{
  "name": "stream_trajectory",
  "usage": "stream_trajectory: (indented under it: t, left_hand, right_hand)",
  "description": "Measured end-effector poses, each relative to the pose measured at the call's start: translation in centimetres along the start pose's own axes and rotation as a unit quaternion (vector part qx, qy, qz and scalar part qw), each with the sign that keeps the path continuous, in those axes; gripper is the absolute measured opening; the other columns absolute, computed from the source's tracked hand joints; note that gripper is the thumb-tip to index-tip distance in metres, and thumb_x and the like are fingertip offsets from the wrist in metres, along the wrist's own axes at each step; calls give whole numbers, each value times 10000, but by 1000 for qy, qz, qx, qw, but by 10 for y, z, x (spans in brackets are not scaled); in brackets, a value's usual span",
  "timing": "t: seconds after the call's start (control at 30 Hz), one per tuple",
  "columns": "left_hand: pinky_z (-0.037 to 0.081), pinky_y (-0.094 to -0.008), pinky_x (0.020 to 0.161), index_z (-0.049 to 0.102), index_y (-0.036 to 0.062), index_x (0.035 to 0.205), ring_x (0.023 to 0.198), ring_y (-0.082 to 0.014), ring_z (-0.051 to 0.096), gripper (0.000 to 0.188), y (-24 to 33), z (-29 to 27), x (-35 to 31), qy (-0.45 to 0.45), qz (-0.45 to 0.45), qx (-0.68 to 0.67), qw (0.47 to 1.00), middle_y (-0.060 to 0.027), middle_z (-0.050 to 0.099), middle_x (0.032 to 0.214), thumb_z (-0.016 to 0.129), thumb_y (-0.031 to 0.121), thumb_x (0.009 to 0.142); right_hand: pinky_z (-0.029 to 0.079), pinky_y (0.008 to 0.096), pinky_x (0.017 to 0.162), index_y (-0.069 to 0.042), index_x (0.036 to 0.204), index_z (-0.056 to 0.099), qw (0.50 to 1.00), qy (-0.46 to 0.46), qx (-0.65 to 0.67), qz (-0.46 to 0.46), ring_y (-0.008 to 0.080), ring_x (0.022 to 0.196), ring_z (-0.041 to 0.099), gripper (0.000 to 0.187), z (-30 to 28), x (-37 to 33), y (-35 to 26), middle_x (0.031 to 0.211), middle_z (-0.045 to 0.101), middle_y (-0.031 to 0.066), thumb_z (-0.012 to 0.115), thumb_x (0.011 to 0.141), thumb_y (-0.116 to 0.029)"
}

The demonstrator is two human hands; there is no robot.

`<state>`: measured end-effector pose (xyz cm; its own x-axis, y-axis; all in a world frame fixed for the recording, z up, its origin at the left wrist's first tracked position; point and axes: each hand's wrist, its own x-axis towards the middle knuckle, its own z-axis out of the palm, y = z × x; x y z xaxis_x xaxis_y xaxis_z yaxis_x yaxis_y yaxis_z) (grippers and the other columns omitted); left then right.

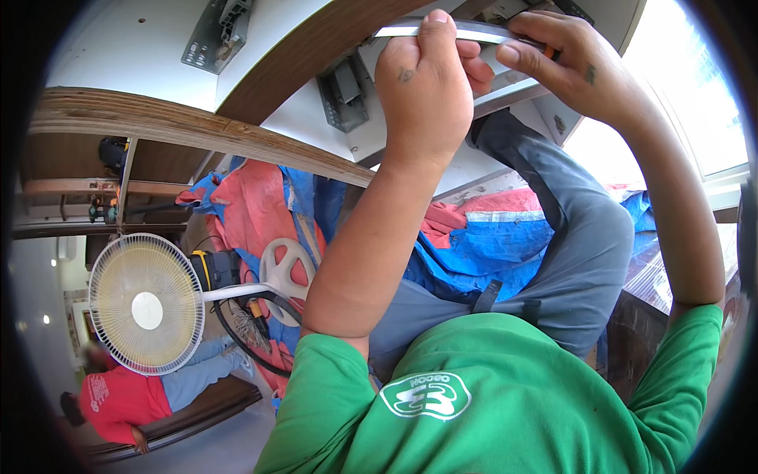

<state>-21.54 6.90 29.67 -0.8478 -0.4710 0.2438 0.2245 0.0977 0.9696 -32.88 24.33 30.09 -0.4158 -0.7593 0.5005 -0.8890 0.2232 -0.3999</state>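
Observation:
A long, narrow, shiny grey-white strip (482, 31) runs across the top of the view, in front of a white cabinet part. My left hand (426, 91) is closed on it, thumb pressed along the top and fingers curled beneath. Farther right, my right hand (572, 71) pinches the strip between thumb and fingers. A small orange and black piece (550, 52) shows under the right fingers; its kind is hidden. Below the strip, a grey metal hinge-like fitting (345, 91) sits on the white panel, and a similar fitting (219, 35) lies farther left.
Wooden boards (197, 130) cross the upper left. A pedestal fan (146, 304) is at the left, near a cable (245, 336). Red and blue tarpaulin (489, 245) spreads under my bent leg. Another person in a red shirt (126, 403) is at the lower left. A bright window (695, 87) is right.

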Motion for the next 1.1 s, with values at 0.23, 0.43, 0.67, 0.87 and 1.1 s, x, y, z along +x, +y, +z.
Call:
stream_trajectory:
  t: [0.23,0.43,0.67,0.87,1.1]
  left_hand:
    - [494,-273,544,658,-32,820,556,-147,603,519,5,17,2,-17,-51,26,998,-72,637,631,455,355,1101]
    - [556,-319,605,678,-37,842,590,-193,659,462,5,3,0,-24,16,23,999,-125,679,667,511,342,1046]
    - [521,-288,577,661,-29,826,583,-159,621,500,-1,8,4,-24,-21,27,999,-94,651,656,469,355,1084]
    - [566,-323,572,673,-44,859,588,-192,658,457,1,4,8,-17,45,12,999,-125,668,660,502,337,1043]
    - [512,-279,586,644,-16,828,594,-155,613,506,-2,5,6,8,-81,-3,997,-84,637,664,457,370,1096]
  right_hand:
    - [443,321,540,-45,1002,722,999,15,-16,27,213,614,599,534,13,-1,30,742,615,102,612,986,-567]
    - [424,309,526,-52,983,744,998,54,21,9,198,607,599,515,28,1,30,720,616,91,629,980,-554]
    - [434,443,515,-7,672,586,994,26,-13,106,333,518,571,503,0,8,-4,573,548,150,744,935,-406]
    - [410,449,493,-14,627,578,997,47,-49,26,327,477,546,518,-2,15,-12,532,508,149,744,935,-396]
    - [414,459,497,-26,615,549,997,64,-27,24,355,488,546,522,-3,18,-15,535,503,154,746,933,-390]
